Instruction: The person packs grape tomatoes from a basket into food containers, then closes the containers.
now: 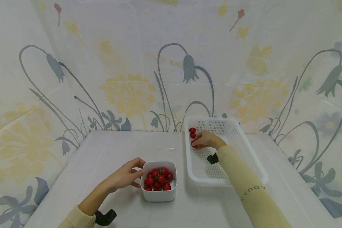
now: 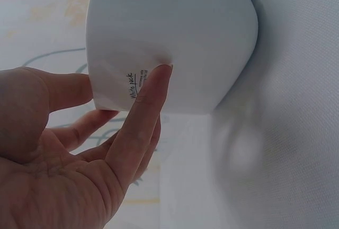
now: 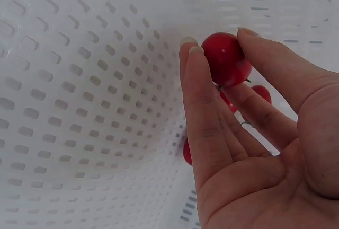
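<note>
My right hand (image 1: 204, 140) is over the left part of a white perforated basket (image 1: 255, 158). Its thumb and fingers pinch a red cherry tomato (image 3: 226, 59), and other cherry tomatoes (image 1: 192, 130) lie by the basket's left wall. To the left stands a small white square container (image 1: 159, 195) holding several cherry tomatoes (image 1: 161, 179), some with green stems. My left hand (image 1: 127, 174) touches that container's left side with loosely extended fingers. In the left wrist view, a fingertip rests against the wall (image 2: 185, 22) near small printed lettering.
A white-covered table (image 1: 117, 145) lies beneath everything, with a flower-patterned sheet (image 1: 174, 95) rising behind it and at both sides. A flat, clear oval outline (image 1: 167, 149) is on the tabletop between container and basket. Black wrist mounts (image 1: 106, 218) stick out from the sleeves.
</note>
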Available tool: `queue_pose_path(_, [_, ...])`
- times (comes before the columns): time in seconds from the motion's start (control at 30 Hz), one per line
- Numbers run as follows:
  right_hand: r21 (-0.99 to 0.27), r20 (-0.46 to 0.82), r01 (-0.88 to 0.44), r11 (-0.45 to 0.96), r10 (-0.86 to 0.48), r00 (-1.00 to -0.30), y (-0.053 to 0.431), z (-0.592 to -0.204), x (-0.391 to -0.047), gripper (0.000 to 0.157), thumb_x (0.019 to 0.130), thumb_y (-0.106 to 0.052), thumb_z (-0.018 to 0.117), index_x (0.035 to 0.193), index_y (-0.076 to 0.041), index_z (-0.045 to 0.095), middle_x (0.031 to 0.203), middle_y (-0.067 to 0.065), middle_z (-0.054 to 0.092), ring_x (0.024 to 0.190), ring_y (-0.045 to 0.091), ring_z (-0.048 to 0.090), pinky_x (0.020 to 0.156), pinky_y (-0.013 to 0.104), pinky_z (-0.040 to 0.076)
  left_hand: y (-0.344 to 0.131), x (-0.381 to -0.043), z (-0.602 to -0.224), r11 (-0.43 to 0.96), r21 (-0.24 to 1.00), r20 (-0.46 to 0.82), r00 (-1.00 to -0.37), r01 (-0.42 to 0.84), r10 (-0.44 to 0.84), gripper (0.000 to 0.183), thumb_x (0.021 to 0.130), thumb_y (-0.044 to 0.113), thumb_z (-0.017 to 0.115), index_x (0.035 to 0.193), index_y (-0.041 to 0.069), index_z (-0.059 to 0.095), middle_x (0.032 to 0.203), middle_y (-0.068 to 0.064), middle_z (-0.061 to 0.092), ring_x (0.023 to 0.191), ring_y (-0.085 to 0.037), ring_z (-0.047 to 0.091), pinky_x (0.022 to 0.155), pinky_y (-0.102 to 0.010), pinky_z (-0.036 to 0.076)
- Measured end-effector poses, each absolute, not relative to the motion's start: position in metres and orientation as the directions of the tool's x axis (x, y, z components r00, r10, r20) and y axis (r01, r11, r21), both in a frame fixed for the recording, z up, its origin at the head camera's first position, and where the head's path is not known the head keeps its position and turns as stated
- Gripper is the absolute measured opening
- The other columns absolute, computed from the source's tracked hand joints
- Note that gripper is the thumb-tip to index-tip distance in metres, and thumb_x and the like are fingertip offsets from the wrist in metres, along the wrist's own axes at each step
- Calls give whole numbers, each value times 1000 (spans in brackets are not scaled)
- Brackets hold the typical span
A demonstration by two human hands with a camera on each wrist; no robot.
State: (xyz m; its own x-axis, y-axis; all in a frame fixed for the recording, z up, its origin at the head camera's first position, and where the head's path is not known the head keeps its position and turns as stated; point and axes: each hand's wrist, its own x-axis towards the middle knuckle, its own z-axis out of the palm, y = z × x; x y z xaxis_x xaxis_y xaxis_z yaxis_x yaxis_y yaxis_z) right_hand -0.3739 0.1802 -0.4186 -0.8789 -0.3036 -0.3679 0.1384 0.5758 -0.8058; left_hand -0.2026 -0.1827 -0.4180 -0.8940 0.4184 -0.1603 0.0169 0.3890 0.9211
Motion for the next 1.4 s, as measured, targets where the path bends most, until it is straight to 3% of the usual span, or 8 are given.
queue_pose_path(0.23, [-824,-337,96,559,-346,-876,184,-415,-369,24,94,-3,71,112,13,65,94,16,72,79,18,72,87,40,62,-183,-203,-418,382,924,-154,-893,21,422,26,104,12,58,129,4,55,131,-21,55,113,-37,64,71,-46,65])
queue_pose_path(0.57, [-823,-289,3,568,-415,-863,185,-396,-351,29,96,-7,69,118,11,64,102,17,73,87,25,74,86,35,62,-184,-201,-417,379,925,-154,-890,23,429,25,104,11,57,128,4,55,132,-22,54,113,-36,64,71,-43,65])
queue_pose_path(0.83, [-856,-268,2,517,-441,-857,186,-382,-336,35,96,-3,68,124,15,59,102,18,72,84,23,75,85,36,63,-184,-202,-418,377,926,-150,-887,29,436,25,105,11,57,128,3,54,133,-22,55,114,-37,64,71,-44,65])
queue_pose_path(1.17, [-861,-221,-53,506,-465,-857,187,-370,-316,27,96,-7,70,116,9,64,101,21,73,91,33,74,86,37,63,-184,-201,-418,379,925,-148,-890,31,432,26,104,12,58,128,4,54,132,-22,55,114,-38,64,71,-44,65])
queue_pose_path(1.4, [-862,-179,-108,495,-497,-849,187,-362,-299,32,96,-13,71,120,7,64,104,23,74,86,26,75,85,38,63,-184,-201,-418,378,925,-146,-887,34,438,26,105,13,58,128,4,54,133,-22,55,113,-37,64,71,-44,65])
